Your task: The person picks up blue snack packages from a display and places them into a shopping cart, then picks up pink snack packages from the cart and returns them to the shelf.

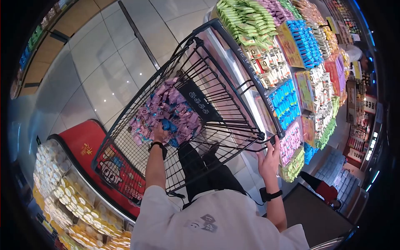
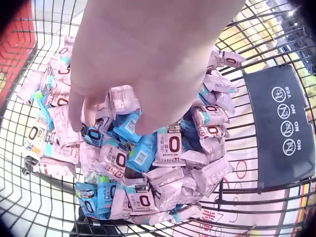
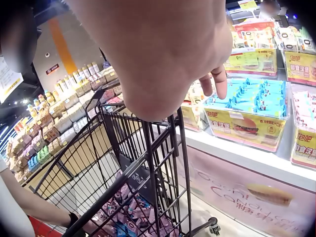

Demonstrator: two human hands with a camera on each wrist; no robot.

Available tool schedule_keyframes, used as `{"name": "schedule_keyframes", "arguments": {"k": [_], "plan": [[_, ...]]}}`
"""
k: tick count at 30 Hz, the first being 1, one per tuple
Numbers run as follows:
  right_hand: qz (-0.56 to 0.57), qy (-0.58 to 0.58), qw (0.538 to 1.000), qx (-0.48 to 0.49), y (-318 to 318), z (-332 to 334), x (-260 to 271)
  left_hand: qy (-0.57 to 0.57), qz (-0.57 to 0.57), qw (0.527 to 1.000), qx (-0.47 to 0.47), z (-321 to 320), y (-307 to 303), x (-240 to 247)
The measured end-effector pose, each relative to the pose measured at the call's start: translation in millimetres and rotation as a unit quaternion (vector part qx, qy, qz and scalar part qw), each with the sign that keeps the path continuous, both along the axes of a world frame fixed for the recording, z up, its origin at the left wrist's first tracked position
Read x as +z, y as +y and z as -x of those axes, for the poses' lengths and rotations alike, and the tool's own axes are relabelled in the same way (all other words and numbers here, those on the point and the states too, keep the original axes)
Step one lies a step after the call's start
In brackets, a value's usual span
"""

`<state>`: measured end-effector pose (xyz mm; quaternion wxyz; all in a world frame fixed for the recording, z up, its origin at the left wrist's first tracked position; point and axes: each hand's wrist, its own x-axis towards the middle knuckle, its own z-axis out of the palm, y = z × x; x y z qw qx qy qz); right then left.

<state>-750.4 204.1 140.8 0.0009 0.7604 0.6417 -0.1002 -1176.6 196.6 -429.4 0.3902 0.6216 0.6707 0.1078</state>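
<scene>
My left hand reaches down into a pile of small snack packets in the shopping cart. The packets are pink and blue, several printed with a large "0". In the left wrist view, the thumb and fingers of the left hand are spread on either side of a pink packet and a blue packet; I cannot tell whether they grip these. My right hand is at the cart's near right corner, its fingers extended beside the black rim.
To the right stands a display stand with boxes of wrapped snacks, including blue packets. A red-sided stand with yellow-and-white packs is at the left. Grey floor tiles lie beyond the cart.
</scene>
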Motion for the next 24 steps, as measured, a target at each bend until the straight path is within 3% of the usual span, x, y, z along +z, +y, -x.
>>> {"name": "schedule_keyframes", "arguments": {"k": [2, 3, 4, 5, 6, 7, 8, 9, 10, 11, 12, 14, 15, 18, 20, 22, 24], "plan": [[0.006, -0.004, 1.0, 0.0, -0.7, -2.2, -1.2, 0.151, 0.062, 0.985, -0.052, -4.8, 24.1, 59.6], [0.0, -0.004, 1.0, 0.005, -0.8, -2.8, -1.8, 0.105, 0.022, 0.994, 0.021, -2.2, 20.2, 41.4], [-0.004, -0.002, 1.0, 0.013, -1.3, -2.8, -2.0, 0.107, 0.028, 0.994, 0.021, -2.1, 11.7, 18.7], [-0.035, -0.017, 0.999, 0.019, 0.0, -2.7, -4.7, -0.198, 0.147, 0.929, 0.275, -2.3, 10.1, -2.1], [-0.035, -0.012, 0.999, 0.023, -0.3, -5.0, -5.4, -0.469, 0.233, 0.702, 0.483, 5.4, 9.3, -17.2], [-0.028, 0.001, 0.999, 0.023, -1.2, -7.6, -5.1, -0.584, 0.284, 0.659, 0.379, 30.3, 8.9, -25.2], [-0.021, 0.015, 0.999, 0.023, -1.1, -10.1, -5.0, -0.582, 0.276, 0.661, 0.384, 8.2, 9.1, 17.7], [-0.025, 0.021, 0.999, 0.029, -0.2, -12.2, -5.8, -0.309, 0.154, 0.9, 0.267, 4.8, 19.9, 63.1], [-0.041, 0.016, 0.998, 0.033, 1.9, -14.4, -7.8, 0.017, 0.011, 0.994, 0.112, -0.6, 30.9, 118.0], [-0.058, 0.01, 0.998, 0.037, 4.5, -17.4, -10.2, -0.023, 0.148, 0.974, 0.169, -8.9, 55.8, 185.5], [-0.064, 0.018, 0.997, 0.042, 7.1, -20.4, -13.4, -0.018, 0.141, 0.974, 0.175, -11.2, 57.9, 211.6], [-0.111, 0.028, 0.99, 0.083, 14.1, -30.1, -22.1, -0.249, 0.146, 0.915, 0.281, -12.8, 54.3, 240.7], [-0.113, 0.03, 0.989, 0.088, 16.0, -35.8, -24.4, -0.232, 0.105, 0.933, 0.254, -9.4, 44.9, 230.9], [-0.148, 0.027, 0.981, 0.124, 29.2, -48.6, -31.6, -0.257, 0.121, 0.933, 0.22, -22.9, 45.6, 326.6], [-0.189, 0.037, 0.969, 0.158, 42.4, -56.6, -31.3, -0.267, 0.07, 0.94, 0.203, -36.4, 37.8, 373.1], [-0.209, 0.044, 0.961, 0.176, 51.6, -64.4, -37.1, -0.333, 0.001, 0.915, 0.228, -54.4, 30.5, 428.4], [-0.227, 0.049, 0.958, 0.17, 59.7, -69.3, -39.5, -0.344, 0.0, 0.911, 0.227, -63.9, 25.4, 468.7]]}}
